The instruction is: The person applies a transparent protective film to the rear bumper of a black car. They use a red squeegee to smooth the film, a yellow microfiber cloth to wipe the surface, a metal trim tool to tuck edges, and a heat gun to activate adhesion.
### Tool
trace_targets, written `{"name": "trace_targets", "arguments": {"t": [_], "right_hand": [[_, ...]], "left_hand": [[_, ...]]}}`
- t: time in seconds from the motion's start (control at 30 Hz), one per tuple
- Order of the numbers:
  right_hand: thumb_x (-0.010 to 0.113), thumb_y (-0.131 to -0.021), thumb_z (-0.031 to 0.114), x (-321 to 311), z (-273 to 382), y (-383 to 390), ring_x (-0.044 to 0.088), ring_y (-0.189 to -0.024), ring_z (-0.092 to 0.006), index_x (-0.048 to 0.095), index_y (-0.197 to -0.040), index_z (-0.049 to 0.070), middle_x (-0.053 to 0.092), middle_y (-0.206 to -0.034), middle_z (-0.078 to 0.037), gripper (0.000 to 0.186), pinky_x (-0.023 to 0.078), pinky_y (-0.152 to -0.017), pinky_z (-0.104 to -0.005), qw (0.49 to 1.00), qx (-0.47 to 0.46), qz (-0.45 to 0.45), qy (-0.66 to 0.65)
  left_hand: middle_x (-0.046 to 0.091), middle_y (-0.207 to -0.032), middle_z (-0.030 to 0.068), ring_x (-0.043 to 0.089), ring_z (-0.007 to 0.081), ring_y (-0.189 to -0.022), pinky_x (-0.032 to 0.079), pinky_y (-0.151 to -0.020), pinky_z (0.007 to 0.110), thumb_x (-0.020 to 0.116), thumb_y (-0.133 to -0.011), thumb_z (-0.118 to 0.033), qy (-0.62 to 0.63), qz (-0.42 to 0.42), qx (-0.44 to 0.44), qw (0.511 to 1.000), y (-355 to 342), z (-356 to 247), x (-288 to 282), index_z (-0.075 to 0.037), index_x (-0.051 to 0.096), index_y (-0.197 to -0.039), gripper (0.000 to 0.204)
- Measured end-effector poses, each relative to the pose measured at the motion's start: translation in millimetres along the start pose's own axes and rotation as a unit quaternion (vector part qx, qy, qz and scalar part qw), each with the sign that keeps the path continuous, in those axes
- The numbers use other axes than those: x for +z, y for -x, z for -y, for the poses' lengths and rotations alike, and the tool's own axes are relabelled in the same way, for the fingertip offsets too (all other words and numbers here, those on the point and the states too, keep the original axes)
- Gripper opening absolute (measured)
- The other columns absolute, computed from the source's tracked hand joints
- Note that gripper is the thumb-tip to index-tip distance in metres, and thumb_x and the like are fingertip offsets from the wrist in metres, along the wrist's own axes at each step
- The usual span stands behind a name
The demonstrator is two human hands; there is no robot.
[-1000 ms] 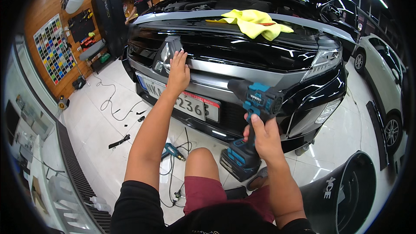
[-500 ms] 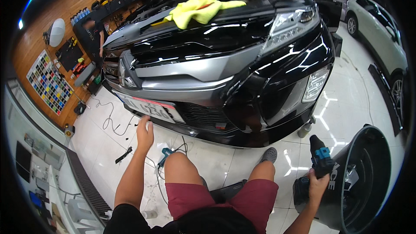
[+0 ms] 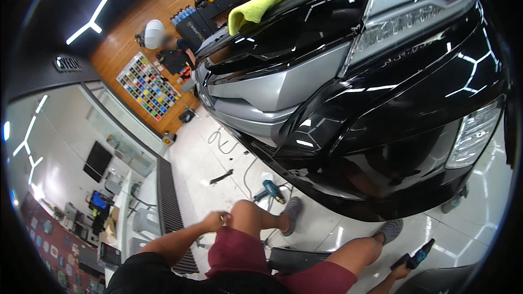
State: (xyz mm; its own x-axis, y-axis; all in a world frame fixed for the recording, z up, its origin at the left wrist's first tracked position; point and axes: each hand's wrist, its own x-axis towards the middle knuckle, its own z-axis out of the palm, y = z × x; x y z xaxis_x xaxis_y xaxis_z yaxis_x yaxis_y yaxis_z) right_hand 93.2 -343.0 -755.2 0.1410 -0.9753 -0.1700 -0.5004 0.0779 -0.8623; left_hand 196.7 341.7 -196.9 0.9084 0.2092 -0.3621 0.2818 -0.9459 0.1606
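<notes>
My left hand [image 3: 218, 219] is beside my left knee, its fingers curled closed; what they hold, if anything, is hidden. Low at the right, my right hand [image 3: 402, 272] grips a black and teal cordless power tool [image 3: 420, 254] with a tapered black nose pointing up and right. I sit on a low black seat [image 3: 302, 260] facing the front corner of a glossy black car [image 3: 376, 114] with silver trim [image 3: 294, 84]. A yellow-green cloth [image 3: 261, 8] lies along the hood edge. On the floor beyond my left knee rests a teal corded heat gun [image 3: 271, 191].
A large black bin [image 3: 447, 280] stands beside my right hand. A bottle [image 3: 453, 201] is by the bumper's right end. A thin black strip [image 3: 222, 176] and a loose cable [image 3: 222, 142] lie on the tiles. Another person [image 3: 177, 54] stands at the far left near a swatch board [image 3: 148, 86].
My view has turned left and moved nearer the car's corner. My left hand has drawn back from near the licence plate to my knee and closed. The right hand still grips the tool.
</notes>
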Motion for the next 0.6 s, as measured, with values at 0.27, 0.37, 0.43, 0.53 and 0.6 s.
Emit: {"name": "trace_targets", "arguments": {"t": [0.27, 0.37, 0.43, 0.53, 0.6], "right_hand": [[0.063, -0.098, 0.028, 7, -2, -7, 0.067, -0.11, -0.0375, 0.063, -0.127, -0.007, 0.069, -0.122, -0.023, 0.045, 0.051, -0.097, -0.046, 0.977, 0.065, 0.06, 0.196], [0.061, -0.1, 0.027, -5, 33, 6, 0.066, -0.112, -0.0368, 0.061, -0.128, -0.008, 0.068, -0.124, -0.024, 0.045, 0.051, -0.099, -0.0454, 0.975, 0.06, 0.058, 0.208], [0.06, -0.101, 0.027, -34, 69, 4, 0.065, -0.113, -0.0363, 0.06, -0.129, -0.008, 0.067, -0.126, -0.024, 0.046, 0.051, -0.1, -0.0449, 0.975, 0.041, 0.025, 0.219], [0.058, -0.102, 0.027, -91, 113, 12, 0.065, -0.115, -0.0356, 0.059, -0.131, -0.009, 0.065, -0.128, -0.025, 0.046, 0.05, -0.101, -0.0443, 0.976, 0.026, -0.051, 0.209], [0.057, -0.103, 0.027, -126, 155, 15, 0.064, -0.116, -0.0351, 0.058, -0.132, -0.01, 0.064, -0.13, -0.025, 0.046, 0.05, -0.102, -0.0439, 0.98, -0.015, -0.122, 0.157]], "left_hand": [[0.072, -0.113, 0.0213, 0.068, 0.0382, -0.11, 0.053, -0.096, 0.046, 0.06, -0.099, -0.043, -0.078, 0.162, 0.06, 0.982, -6, 7, 36, -0.005, 0.071, -0.12, 0.045], [0.076, -0.105, 0.0169, 0.073, 0.0285, -0.093, 0.056, -0.084, 0.041, 0.062, -0.098, -0.017, -0.084, -0.107, 0.09, 0.987, -71, 31, -63, -0.004, 0.074, -0.113, 0.023], [0.075, -0.098, 0.0179, 0.071, 0.0218, -0.096, 0.054, -0.087, 0.035, 0.057, -0.103, -0.019, 0.131, -0.327, 0.11, 0.929, -116, -29, -163, 0.002, 0.072, -0.107, 0.027], [0.072, -0.104, 0.0101, 0.064, 0.0153, -0.096, 0.05, -0.089, 0.031, 0.059, -0.104, -0.02, 0.278, -0.411, 0.327, 0.804, -98, -173, -287, 0.004, 0.066, -0.114, 0.027], [0.07, -0.108, 0.014, 0.066, 0.0215, -0.1, 0.051, -0.091, 0.034, 0.063, -0.099, -0.011, 0.212, -0.398, 0.372, 0.811, -71, -188, -286, 0.001, 0.067, -0.114, 0.02]]}}
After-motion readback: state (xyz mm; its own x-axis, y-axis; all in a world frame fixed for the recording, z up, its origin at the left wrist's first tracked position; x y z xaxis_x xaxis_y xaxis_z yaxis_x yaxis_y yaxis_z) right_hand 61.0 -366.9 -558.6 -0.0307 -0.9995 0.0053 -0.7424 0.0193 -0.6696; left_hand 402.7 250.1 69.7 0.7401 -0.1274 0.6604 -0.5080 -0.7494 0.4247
